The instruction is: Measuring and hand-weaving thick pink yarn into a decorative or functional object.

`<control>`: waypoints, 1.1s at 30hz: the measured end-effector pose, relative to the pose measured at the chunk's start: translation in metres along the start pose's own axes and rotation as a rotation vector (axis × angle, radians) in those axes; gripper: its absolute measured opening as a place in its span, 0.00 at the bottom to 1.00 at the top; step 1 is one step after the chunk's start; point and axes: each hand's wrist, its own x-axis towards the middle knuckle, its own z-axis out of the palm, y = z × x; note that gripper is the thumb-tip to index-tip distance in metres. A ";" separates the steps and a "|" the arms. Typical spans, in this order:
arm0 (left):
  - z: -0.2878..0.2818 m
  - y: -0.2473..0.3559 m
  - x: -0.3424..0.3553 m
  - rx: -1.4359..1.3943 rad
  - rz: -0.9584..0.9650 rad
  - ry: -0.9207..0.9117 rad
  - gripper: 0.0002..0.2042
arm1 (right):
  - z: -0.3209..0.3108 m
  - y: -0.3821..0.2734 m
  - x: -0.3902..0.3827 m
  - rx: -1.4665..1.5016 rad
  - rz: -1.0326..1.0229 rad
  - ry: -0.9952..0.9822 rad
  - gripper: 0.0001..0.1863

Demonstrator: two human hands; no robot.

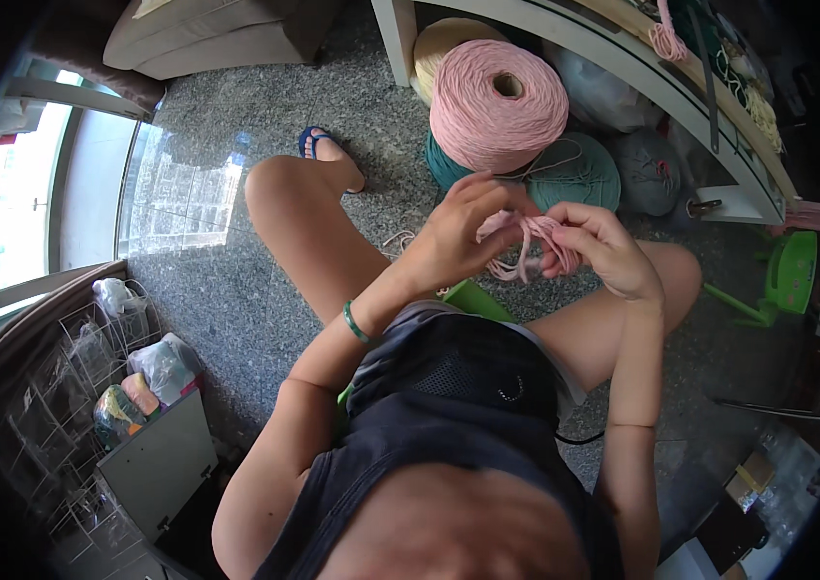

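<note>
A small bundle of pink yarn (535,238) hangs between my two hands, above my lap. My right hand (607,249) is closed round the right part of the bundle, thumb and fingers pressed on the strands. My left hand (468,224) has its fingers curled at the bundle's left end, with strands passing at the fingertips; motion smears part of them. Loops of the yarn droop below the fingers. Just beyond my hands stands a large cone of pink yarn (497,108), its hollow core showing on top.
Beside the pink cone lie a teal yarn ball (574,176), a dark grey yarn ball (649,172) and a cream cone (449,43), under a white-legged table (748,184). A green stool (789,274) stands at right. Wire racks (91,358) with plastic bags line the left.
</note>
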 end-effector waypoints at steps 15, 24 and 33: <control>-0.024 -0.015 -0.021 -0.537 -0.865 -0.206 0.08 | 0.016 0.038 0.026 -0.523 -0.258 0.147 0.05; -0.039 -0.013 -0.017 -0.943 -1.085 -0.331 0.07 | 0.011 0.058 0.045 0.092 -0.284 0.012 0.12; -0.035 -0.021 -0.026 -0.774 -0.734 -0.353 0.09 | -0.004 0.063 0.044 0.186 -0.010 -0.116 0.16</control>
